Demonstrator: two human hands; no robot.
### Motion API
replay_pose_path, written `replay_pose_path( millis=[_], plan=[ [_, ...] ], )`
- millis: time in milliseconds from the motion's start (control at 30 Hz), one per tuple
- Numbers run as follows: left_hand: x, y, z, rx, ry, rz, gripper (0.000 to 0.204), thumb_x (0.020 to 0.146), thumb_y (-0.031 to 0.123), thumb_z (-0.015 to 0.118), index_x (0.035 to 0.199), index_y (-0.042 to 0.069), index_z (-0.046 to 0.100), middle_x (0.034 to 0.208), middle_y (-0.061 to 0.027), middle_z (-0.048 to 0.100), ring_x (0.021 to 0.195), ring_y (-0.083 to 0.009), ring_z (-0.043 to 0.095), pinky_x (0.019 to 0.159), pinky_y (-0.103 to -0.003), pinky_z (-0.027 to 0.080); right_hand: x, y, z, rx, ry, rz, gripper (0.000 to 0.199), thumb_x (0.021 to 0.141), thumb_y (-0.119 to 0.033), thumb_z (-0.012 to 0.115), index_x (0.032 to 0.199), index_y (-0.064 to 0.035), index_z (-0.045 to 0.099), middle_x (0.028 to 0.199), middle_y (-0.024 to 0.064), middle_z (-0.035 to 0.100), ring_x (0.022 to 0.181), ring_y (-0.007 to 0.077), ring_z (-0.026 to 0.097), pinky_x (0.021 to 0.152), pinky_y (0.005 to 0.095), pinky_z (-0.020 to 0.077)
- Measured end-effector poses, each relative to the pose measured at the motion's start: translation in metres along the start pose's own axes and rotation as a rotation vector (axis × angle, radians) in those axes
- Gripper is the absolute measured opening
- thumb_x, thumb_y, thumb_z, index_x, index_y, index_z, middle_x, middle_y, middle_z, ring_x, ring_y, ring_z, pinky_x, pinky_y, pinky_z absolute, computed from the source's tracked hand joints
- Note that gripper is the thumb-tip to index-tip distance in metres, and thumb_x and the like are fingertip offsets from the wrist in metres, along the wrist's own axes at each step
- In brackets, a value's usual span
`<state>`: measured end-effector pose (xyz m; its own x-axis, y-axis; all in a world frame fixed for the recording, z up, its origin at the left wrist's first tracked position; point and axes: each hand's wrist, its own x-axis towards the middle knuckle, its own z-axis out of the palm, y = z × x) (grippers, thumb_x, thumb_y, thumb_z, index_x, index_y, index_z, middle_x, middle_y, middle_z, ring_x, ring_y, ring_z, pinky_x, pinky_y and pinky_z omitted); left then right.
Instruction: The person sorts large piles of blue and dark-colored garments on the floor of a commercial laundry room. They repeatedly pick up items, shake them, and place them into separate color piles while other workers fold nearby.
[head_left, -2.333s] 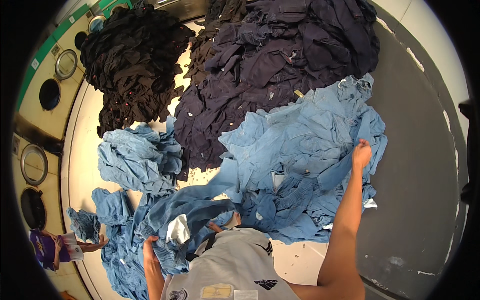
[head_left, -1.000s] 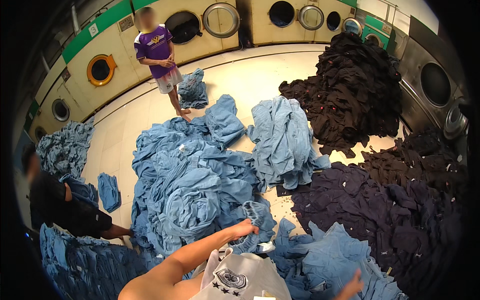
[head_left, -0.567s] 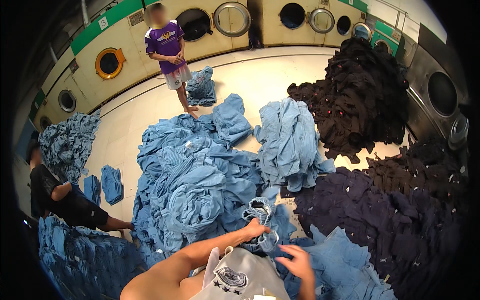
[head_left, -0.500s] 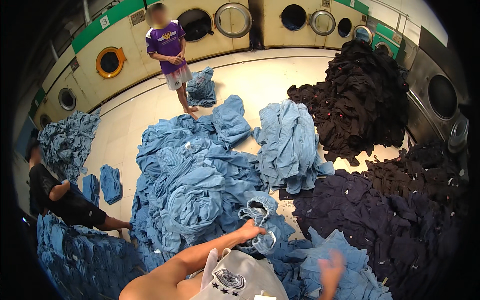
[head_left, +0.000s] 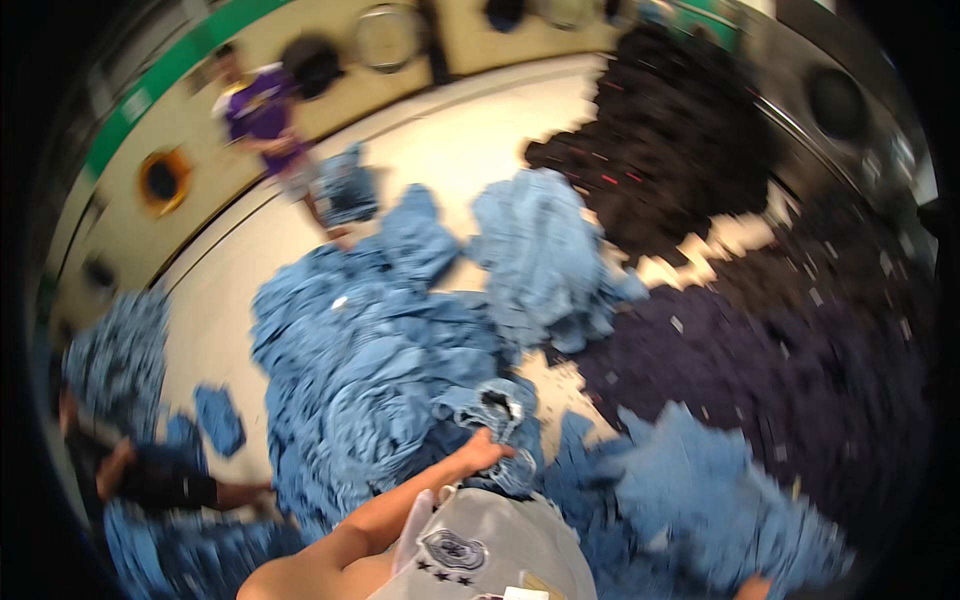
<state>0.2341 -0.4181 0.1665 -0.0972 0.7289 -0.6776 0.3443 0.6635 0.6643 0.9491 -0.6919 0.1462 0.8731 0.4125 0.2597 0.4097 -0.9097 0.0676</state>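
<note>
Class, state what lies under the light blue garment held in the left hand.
Under the light blue garment in the left hand lies the blue clothes pile; the floor beneath is covered.

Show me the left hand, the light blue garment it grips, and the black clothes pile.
left hand (head_left: 483, 452), head view, knuckles.
light blue garment (head_left: 497, 404), head view, bunched collar.
black clothes pile (head_left: 680, 140), head view, middle of the heap.

Small white rectangular sign (head_left: 137, 104) on the green wall band (head_left: 190, 62).

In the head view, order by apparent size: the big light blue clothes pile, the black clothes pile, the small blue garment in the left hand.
1. Big light blue clothes pile
2. Black clothes pile, farther away, so unsure
3. Small blue garment in the left hand
</note>
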Motion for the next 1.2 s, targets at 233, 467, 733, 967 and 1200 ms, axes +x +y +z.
replay_pose_path(
  millis=[233,467,733,967,1200],
  plan=[
    [0.027,0.026,0.038,-0.072,-0.142,-0.005,0.066,0.071,0.009,0.077,0.121,-0.008,0.039,0.108,-0.0208,0.059,0.090,-0.0284,0.064,0.081,-0.037,0.052,-0.138,-0.050,-0.067,0.279,0.193,0.246,0.059,0.078,-0.031,0.076,0.128,-0.0087,0.054,0.124,0.0204,0.059,0.106,0.0395,0.061,0.083,0.0455,0.0507],
    [0.037,0.053,0.060,-0.062,-0.522,-0.046,0.073,0.073,0.001,0.073,0.131,-0.009,0.029,0.117,-0.0223,0.055,0.101,-0.0323,0.063,0.088,-0.043,0.054,-0.130,-0.042,-0.134,0.525,-0.032,0.386,0.033,0.078,-0.018,0.074,0.105,0.0009,0.068,0.075,0.0142,0.067,0.073,0.0288,0.065,0.071,0.0400,0.0484],
    [0.023,0.058,0.073,-0.057,-0.508,-0.011,0.076,0.072,0.003,0.073,0.128,-0.015,0.025,0.117,-0.0281,0.051,0.103,-0.0329,0.061,0.086,-0.040,0.054,-0.173,-0.015,-0.359,0.815,0.830,0.214,0.034,0.086,0.001,0.063,0.119,0.0090,0.061,0.111,0.0125,0.066,0.097,0.0191,0.060,0.090,0.0321,0.0458],
    [0.046,0.062,0.069,0.020,-0.521,-0.019,0.075,0.073,0.003,0.074,0.128,-0.013,0.026,0.115,-0.0268,0.052,0.095,-0.0320,0.064,0.080,-0.039,0.057,-0.139,-0.022,-0.424,0.281,0.619,-0.062,0.032,0.081,0.004,0.059,0.113,-0.0024,0.063,0.102,0.0127,0.061,0.093,0.0279,0.062,0.085,0.0339,0.0480],
    [0.051,0.054,0.054,-0.027,-0.394,-0.004,0.072,0.072,0.002,0.071,0.129,-0.013,0.031,0.115,-0.0264,0.055,0.100,-0.0333,0.063,0.084,-0.040,0.055,-0.138,-0.038,-0.124,0.271,-0.376,-0.040,0.060,0.082,-0.035,0.074,0.133,-0.0086,0.055,0.144,0.0251,0.041,0.122,0.0411,0.052,0.103,0.0428,0.0424]
  ],
)
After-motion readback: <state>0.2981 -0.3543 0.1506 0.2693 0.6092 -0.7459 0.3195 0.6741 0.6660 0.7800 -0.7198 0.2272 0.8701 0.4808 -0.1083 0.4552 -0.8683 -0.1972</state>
